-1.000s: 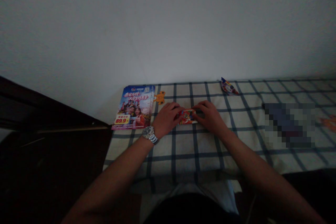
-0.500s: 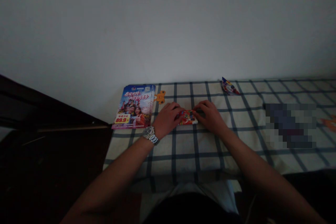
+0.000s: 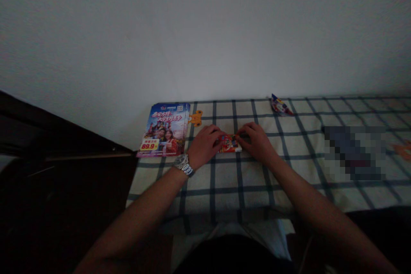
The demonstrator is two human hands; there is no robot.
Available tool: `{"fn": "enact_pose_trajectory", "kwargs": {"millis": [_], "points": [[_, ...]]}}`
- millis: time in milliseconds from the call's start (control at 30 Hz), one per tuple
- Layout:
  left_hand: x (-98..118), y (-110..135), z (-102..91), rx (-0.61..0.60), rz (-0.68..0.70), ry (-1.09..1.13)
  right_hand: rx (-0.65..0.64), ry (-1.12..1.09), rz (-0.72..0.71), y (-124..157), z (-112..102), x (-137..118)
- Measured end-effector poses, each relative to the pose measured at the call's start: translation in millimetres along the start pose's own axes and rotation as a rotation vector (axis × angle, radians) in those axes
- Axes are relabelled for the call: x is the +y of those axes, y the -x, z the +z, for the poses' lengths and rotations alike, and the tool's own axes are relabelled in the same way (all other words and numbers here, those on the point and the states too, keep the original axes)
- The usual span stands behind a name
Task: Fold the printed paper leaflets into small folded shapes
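Note:
A small folded red printed paper (image 3: 229, 143) lies on the checked cloth (image 3: 244, 180). My left hand (image 3: 202, 145), with a metal watch on its wrist, presses on the paper's left end with curled fingers. My right hand (image 3: 257, 141) pinches the paper's right end, fingers bent down onto it. Both hands rest on the cloth with the paper between them. The part of the paper under my fingers is hidden.
A stack of colourful flyers (image 3: 165, 130) lies at the cloth's left edge, with a small orange paper shape (image 3: 195, 118) beside it. A folded paper boat (image 3: 280, 105) sits near the wall. A blurred patch covers the right. Dark furniture stands at the left.
My right hand has slid a little to the left along the red paper, so less of it shows between my hands. My left hand stays put.

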State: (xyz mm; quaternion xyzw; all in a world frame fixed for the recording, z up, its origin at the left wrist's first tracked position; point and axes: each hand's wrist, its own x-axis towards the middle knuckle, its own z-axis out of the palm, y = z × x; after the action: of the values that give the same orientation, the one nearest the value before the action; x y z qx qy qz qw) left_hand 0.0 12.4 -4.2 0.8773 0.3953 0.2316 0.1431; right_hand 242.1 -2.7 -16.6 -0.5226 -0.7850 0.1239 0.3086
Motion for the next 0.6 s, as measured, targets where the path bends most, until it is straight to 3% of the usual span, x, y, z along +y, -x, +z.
{"fn": "enact_pose_trajectory", "kwargs": {"millis": [600], "points": [[-1.1,0.0,1.6,0.004,0.003,0.007,0.031,-0.053,-0.003,1.2,0.4,3.5]]}}
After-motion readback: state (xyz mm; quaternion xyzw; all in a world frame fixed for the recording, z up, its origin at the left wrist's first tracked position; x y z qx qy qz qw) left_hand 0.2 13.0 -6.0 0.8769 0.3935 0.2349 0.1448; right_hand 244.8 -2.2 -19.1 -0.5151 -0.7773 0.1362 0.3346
